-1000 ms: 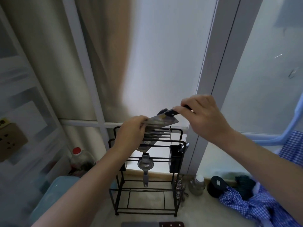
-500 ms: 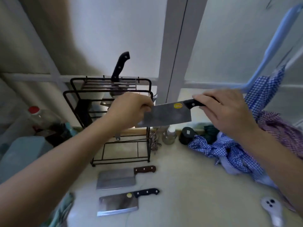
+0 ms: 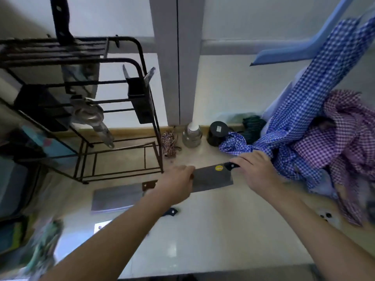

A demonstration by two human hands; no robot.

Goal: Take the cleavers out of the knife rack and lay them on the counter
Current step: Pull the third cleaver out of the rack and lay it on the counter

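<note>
Both forearms reach forward and down over the counter [image 3: 213,230], each hand taking one end of a cleaver [image 3: 213,178]. The right hand [image 3: 257,171] is closed over the black handle, knuckles up, while the left hand [image 3: 176,185] pinches the far end of the blade, its fingers wrapped round the edge. The cleaver sits low over the pale counter, just right of the knife rack [image 3: 85,102]; whether it touches the surface cannot be told. Its long axis runs left to right, handle to the right and tilted slightly away from the camera, the flat of the blade facing up with a yellow sticker [image 3: 219,168] near the handle. Behind the left wrist lies a second cleaver [image 3: 115,197] with a brown handle, flat on the counter, and a third one [image 3: 101,227] nearer the camera is mostly hidden by the left forearm (only a blade corner and its black handle end show). One black-handled knife [image 3: 60,19] stands in the rack's top slots. Checked cloths [image 3: 304,122] pile up at the right, close beside the right hand.
</note>
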